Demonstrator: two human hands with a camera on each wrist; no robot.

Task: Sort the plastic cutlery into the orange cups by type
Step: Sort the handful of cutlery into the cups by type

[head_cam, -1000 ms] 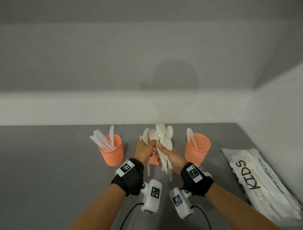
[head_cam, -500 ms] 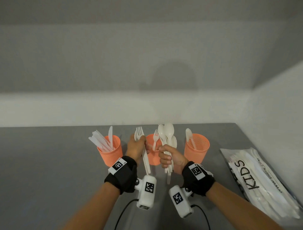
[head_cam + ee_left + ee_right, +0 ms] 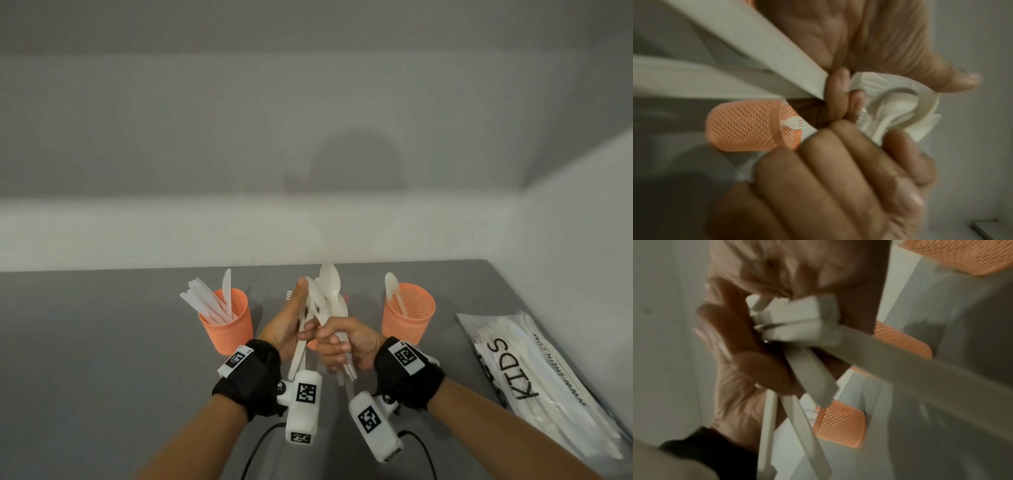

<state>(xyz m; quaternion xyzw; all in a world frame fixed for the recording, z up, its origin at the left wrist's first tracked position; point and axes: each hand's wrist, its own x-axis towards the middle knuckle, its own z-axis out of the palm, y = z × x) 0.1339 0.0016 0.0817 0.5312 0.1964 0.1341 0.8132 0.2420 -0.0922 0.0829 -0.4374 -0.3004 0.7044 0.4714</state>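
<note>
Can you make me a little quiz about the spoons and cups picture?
1. True or false: the left orange cup holds knives.
2. What does the right hand grip? A) a bundle of spoons B) a plate
3. How many spoons stand in the right orange cup?

Key:
1. True
2. A, the bundle of spoons, which the left hand also touches.
3. One

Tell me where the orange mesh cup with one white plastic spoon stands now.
In the head view, the orange mesh cup with one white plastic spoon stands on the grey table, right of both hands and left of the clear cutlery bag.
</note>
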